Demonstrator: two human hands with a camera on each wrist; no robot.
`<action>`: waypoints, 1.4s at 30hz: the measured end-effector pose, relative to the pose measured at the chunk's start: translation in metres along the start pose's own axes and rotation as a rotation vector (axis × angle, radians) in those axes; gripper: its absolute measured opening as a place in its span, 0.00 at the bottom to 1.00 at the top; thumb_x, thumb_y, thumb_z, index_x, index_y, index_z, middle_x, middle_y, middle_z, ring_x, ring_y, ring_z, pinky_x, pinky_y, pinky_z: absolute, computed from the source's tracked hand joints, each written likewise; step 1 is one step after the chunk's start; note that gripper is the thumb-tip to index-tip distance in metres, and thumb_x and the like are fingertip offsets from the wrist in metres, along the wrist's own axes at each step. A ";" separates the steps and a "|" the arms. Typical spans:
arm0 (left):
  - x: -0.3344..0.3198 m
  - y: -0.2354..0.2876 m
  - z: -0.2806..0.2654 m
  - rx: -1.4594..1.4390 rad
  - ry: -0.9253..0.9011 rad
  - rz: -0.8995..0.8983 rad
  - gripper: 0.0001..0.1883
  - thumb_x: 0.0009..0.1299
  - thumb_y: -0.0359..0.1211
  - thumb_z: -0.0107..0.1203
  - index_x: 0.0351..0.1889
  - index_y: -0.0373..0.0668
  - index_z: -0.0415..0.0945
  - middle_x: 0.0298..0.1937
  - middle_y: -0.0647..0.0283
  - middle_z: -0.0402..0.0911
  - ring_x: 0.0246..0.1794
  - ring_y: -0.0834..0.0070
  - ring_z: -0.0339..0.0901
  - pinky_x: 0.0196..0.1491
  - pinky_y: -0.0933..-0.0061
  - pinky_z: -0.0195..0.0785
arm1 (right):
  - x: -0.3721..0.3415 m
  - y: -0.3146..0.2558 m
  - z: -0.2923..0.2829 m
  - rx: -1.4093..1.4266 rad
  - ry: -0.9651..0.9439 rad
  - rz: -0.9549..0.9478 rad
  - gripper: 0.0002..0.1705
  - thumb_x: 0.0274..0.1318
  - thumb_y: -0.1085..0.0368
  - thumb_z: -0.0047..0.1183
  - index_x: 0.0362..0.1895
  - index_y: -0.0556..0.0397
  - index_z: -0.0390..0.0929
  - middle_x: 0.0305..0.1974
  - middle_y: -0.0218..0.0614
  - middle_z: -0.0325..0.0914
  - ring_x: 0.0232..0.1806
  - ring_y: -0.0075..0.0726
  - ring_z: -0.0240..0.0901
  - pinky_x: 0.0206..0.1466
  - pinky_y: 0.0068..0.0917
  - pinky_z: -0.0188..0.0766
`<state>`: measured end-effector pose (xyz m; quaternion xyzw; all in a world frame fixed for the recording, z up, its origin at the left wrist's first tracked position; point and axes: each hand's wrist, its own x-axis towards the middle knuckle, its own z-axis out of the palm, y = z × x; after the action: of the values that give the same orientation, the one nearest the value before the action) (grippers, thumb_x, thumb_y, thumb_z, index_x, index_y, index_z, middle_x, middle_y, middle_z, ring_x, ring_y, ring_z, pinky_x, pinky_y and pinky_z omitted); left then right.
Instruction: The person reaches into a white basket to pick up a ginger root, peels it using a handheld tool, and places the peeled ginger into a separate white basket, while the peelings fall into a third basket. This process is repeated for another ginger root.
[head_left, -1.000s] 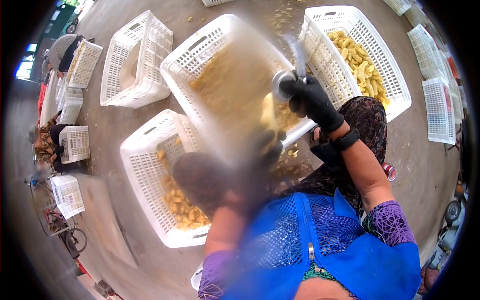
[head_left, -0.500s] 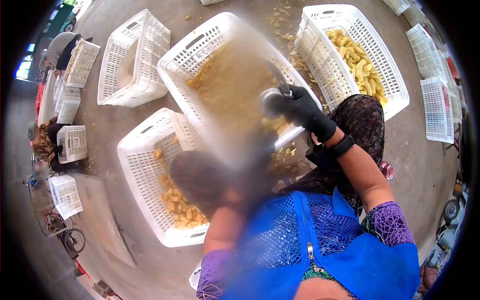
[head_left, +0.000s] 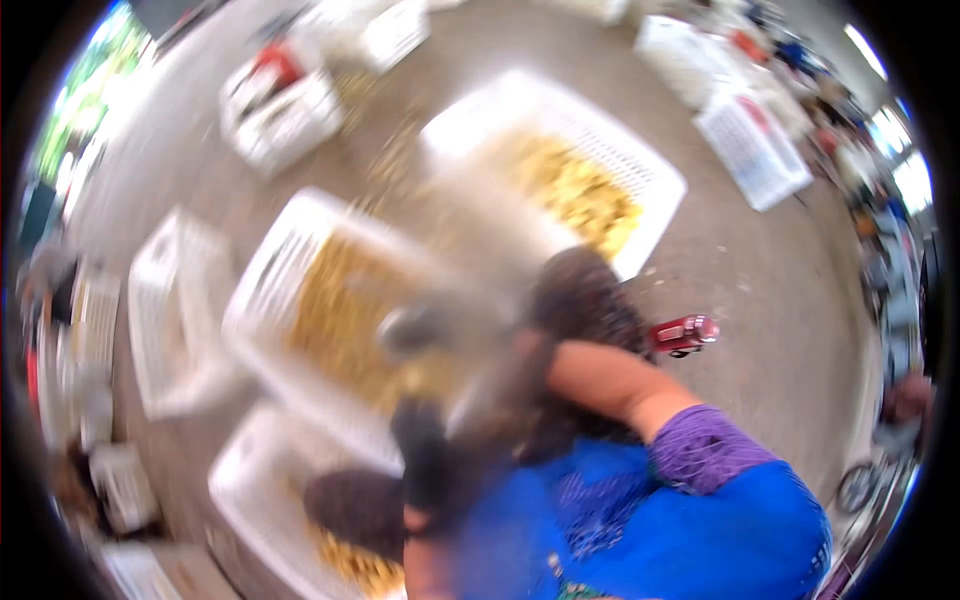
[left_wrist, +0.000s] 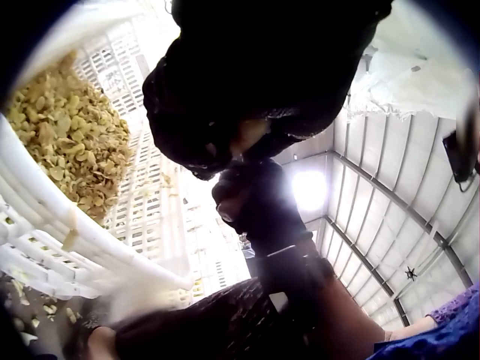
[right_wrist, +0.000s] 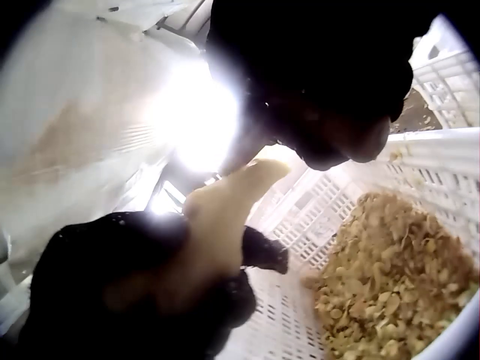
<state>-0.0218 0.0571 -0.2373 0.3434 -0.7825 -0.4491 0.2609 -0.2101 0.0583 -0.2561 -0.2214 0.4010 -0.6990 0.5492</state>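
Observation:
My gloved left hand (head_left: 422, 450) grips a pale, peeled, elongated piece (right_wrist: 225, 217), its narrow end pointing up between the hands in the right wrist view. In the head view the gloved right hand (right_wrist: 322, 97) is smeared; it holds a round shiny metal tool (head_left: 402, 330). Both hands are close together over the near side of a white basket (head_left: 262, 262) filled with yellowish peelings (right_wrist: 390, 277). The right hand, with a dark band at its wrist, appears below the left one in the left wrist view. Fingers largely hide the tool there.
A second white basket (head_left: 655, 180) with yellow pieces (head_left: 585, 200) stands beyond the right knee. Another basket (head_left: 245, 490) with similar pieces lies by the left knee. A red bottle-like object (head_left: 685, 334) is on the floor at right. Scraps litter the ground between baskets.
The head view has swung, so the baskets sit lower and further left, and it is motion-blurred. The hands stay near each other over the peelings basket, the metal tool still in the right.

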 end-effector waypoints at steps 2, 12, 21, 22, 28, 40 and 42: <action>0.005 0.030 -0.005 -0.374 -0.019 -0.433 0.06 0.61 0.32 0.45 0.25 0.40 0.66 0.17 0.72 0.61 0.14 0.86 0.55 0.16 0.80 0.48 | -0.008 -0.060 0.035 -0.809 0.176 -0.127 0.19 0.51 0.50 0.54 0.36 0.54 0.78 0.26 0.32 0.78 0.32 0.24 0.73 0.36 0.28 0.68; 0.006 0.047 0.006 -0.407 -0.099 -0.332 0.12 0.64 0.34 0.44 0.39 0.35 0.71 0.30 0.64 0.72 0.23 0.80 0.65 0.26 0.80 0.57 | -0.008 -0.035 0.015 -0.554 -0.101 0.225 0.26 0.46 0.41 0.50 0.26 0.53 0.77 0.20 0.31 0.73 0.19 0.28 0.67 0.21 0.28 0.61; -0.007 0.009 -0.002 -0.108 -0.158 -0.001 0.21 0.54 0.22 0.54 0.48 0.33 0.70 0.39 0.60 0.75 0.32 0.73 0.74 0.29 0.80 0.67 | -0.013 -0.044 0.021 -0.368 -0.177 0.287 0.20 0.49 0.47 0.51 0.35 0.51 0.75 0.24 0.31 0.72 0.20 0.27 0.67 0.20 0.24 0.61; -0.012 0.010 0.007 -0.128 -0.010 0.033 0.19 0.55 0.24 0.53 0.46 0.34 0.70 0.38 0.60 0.75 0.31 0.76 0.73 0.27 0.81 0.66 | -0.017 -0.050 0.021 -0.317 -0.183 0.271 0.21 0.49 0.47 0.51 0.36 0.51 0.75 0.24 0.31 0.73 0.20 0.27 0.67 0.20 0.23 0.61; -0.009 -0.002 -0.007 -0.894 -0.024 -0.335 0.11 0.59 0.29 0.51 0.39 0.36 0.70 0.30 0.62 0.74 0.27 0.81 0.71 0.22 0.83 0.61 | -0.027 -0.069 0.040 -0.191 -0.139 0.231 0.13 0.46 0.54 0.52 0.20 0.49 0.73 0.12 0.28 0.67 0.10 0.21 0.62 0.11 0.19 0.54; 0.000 0.027 -0.033 0.225 0.116 0.088 0.14 0.67 0.33 0.44 0.47 0.36 0.69 0.35 0.63 0.71 0.33 0.77 0.68 0.35 0.77 0.64 | -0.016 -0.073 0.034 -0.890 -0.024 -0.183 0.04 0.51 0.65 0.47 0.30 0.50 0.72 0.17 0.33 0.70 0.15 0.30 0.70 0.15 0.25 0.64; 0.011 0.017 -0.027 0.183 0.028 -0.076 0.08 0.67 0.31 0.45 0.40 0.37 0.70 0.32 0.62 0.71 0.31 0.76 0.67 0.34 0.74 0.63 | -0.019 -0.074 0.041 -0.369 0.121 0.213 0.10 0.54 0.59 0.52 0.37 0.50 0.76 0.17 0.23 0.68 0.12 0.17 0.62 0.13 0.13 0.56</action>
<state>-0.0147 0.0405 -0.2084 0.4018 -0.8029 -0.3803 0.2221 -0.2171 0.0688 -0.1706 -0.2325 0.5754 -0.5636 0.5452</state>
